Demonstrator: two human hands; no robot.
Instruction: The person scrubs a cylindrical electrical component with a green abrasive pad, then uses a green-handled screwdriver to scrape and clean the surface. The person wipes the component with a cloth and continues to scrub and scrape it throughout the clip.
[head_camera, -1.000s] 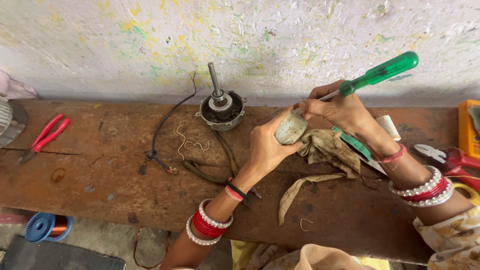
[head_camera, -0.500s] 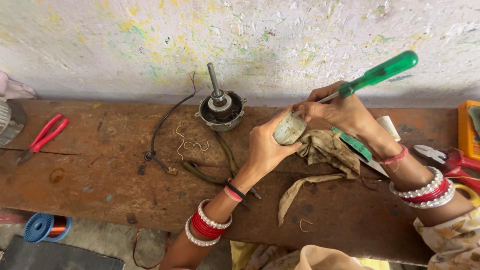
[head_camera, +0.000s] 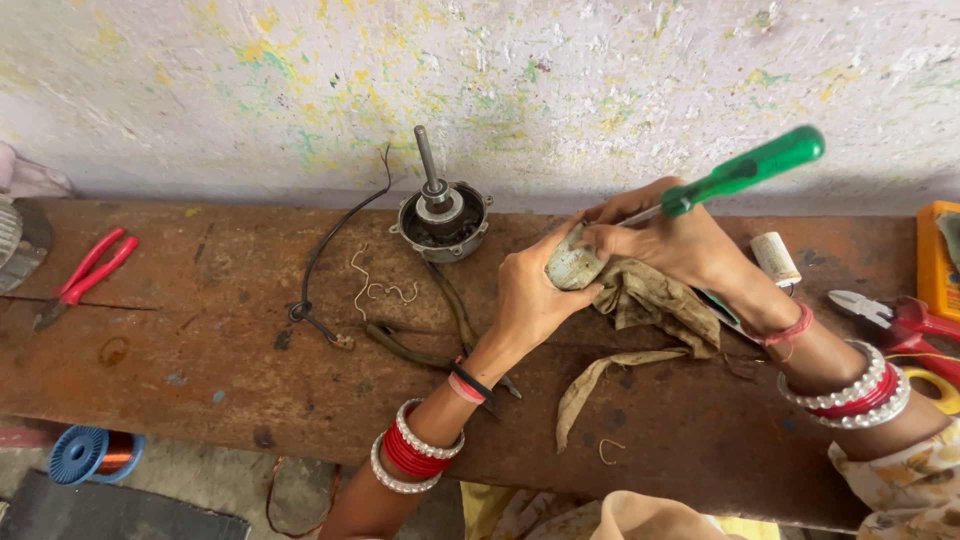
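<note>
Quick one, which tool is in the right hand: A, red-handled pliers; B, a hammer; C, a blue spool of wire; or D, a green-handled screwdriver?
D: the right hand holds the green-handled screwdriver, its tip at the small pale cylinder in the left hand.

Both wrists wear red and white beaded bangles (head_camera: 415, 455) — floral sleeve (head_camera: 905, 485) right.

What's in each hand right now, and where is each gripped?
Left hand grips the small grey cylinder around its body; right hand holds the green-handled screwdriver by its shaft, below the handle.
</note>
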